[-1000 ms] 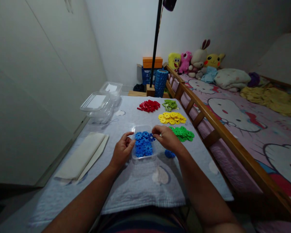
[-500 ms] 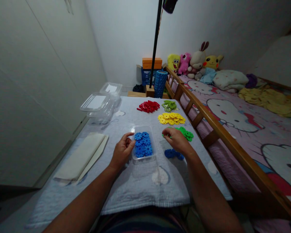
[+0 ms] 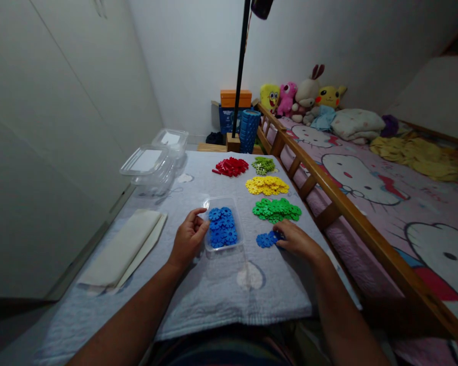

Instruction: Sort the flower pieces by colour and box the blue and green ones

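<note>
A clear plastic tray (image 3: 238,238) holds several blue flower-shaped discs (image 3: 222,230). My left hand (image 3: 188,239) curls against the tray's left rim, thumb and fingers gripping it. A small loose pile of blue discs (image 3: 266,239) lies on the cloth right of the tray. My right hand (image 3: 297,240) rests on the right side of that pile, fingers bent onto the discs. Whether they pinch one I cannot tell.
Further back lie piles of green (image 3: 277,209), yellow (image 3: 267,185), light green (image 3: 264,164) and red discs (image 3: 231,166). Clear lidded containers (image 3: 151,164) stand at the back left. A folded cloth (image 3: 124,249) lies left. A wooden bed rail (image 3: 330,198) borders the right.
My right hand left the tray, where it held a blue disc, and moved right and toward me onto the loose blue pile. The left hand stayed on the tray.
</note>
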A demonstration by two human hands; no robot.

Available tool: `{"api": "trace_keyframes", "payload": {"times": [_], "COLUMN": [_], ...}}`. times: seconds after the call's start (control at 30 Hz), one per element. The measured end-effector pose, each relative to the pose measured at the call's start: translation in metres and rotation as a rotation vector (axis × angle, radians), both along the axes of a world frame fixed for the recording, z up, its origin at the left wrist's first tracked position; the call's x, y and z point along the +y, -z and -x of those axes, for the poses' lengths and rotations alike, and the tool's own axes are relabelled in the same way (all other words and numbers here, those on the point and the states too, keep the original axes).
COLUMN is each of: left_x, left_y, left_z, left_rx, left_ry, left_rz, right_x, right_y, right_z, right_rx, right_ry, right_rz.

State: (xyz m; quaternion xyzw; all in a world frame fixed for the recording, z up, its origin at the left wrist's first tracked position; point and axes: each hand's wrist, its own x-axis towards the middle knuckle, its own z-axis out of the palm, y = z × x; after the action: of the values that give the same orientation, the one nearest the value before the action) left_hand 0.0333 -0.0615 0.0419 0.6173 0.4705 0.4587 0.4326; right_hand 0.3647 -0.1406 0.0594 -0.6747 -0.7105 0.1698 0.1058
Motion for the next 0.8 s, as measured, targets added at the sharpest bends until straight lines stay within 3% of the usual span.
{"api": "trace_keyframes", "payload": {"times": [0.37,0.53,0.63,0.8], "left_x": [0.000,0.001,0.001,0.001], "left_y": [-0.002,0.000,0.001,-0.001], "left_z": [0.001,0.001,0.001,0.001], "left_rx": [0.017,0.017,0.007,0.018], "left_ry": [0.006,0.016,0.019,0.021], "left_rz": [0.000,-0.008,0.000,0.007], "right_x": [0.001,0.004,0.010,0.031], "right_y": [-0.001,-0.016,-0.033,-0.053], "right_z": [0.002,0.000,0.015,0.068], "right_rx": [-0.028,-0.036,0.034,0.106], "right_ry": [-0.002,0.046,-0.013,-0.193], "right_rz": [0.008,-0.080,-0.172,-0.282]}}
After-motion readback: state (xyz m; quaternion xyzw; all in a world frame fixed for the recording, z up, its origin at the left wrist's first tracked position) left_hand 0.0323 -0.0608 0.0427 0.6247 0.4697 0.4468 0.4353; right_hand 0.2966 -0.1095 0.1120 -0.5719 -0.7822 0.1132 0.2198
